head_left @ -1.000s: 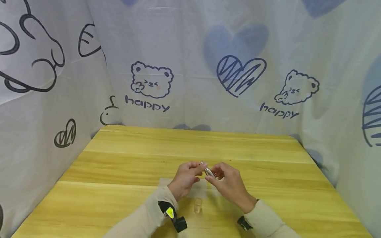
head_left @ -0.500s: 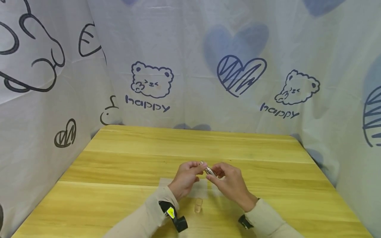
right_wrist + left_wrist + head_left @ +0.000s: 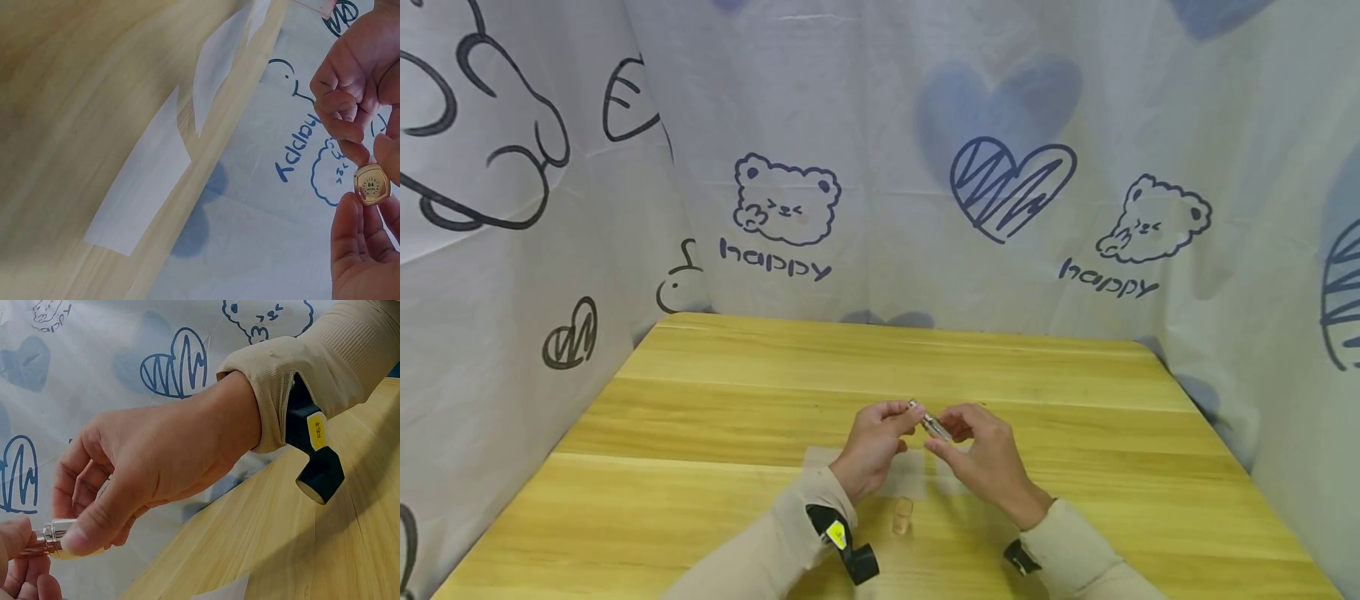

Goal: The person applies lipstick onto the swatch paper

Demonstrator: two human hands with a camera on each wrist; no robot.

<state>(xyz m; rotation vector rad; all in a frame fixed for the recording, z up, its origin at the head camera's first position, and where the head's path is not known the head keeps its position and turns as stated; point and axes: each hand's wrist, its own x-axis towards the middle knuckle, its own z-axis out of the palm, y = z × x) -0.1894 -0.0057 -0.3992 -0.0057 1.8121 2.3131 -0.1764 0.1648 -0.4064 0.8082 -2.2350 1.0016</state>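
A small metallic lipstick tube [image 3: 934,426] is held above the table between both hands. My left hand [image 3: 872,446] pinches its upper end between thumb and fingers. At the tube's other end, the thumb and fingers of my right hand [image 3: 988,458] grip it. In the left wrist view, the left hand [image 3: 156,450] has its thumb on the gold part of the lipstick tube [image 3: 56,532], beside a silver band. The right wrist view shows the gold base of the lipstick tube [image 3: 372,184], marked 04. A clear amber cap-like piece [image 3: 903,516] stands on the table below the hands.
Pale paper sheets [image 3: 140,181] lie on the wooden table [image 3: 715,417], partly beneath the hands. A pinkish see-through item [image 3: 315,6] shows at the top of the right wrist view. White printed cloth [image 3: 865,125] hangs round the table.
The right hand has shifted slightly right, and more of the lipstick tube shows between the hands. The left hand keeps its pinch. The head view has moved a little.
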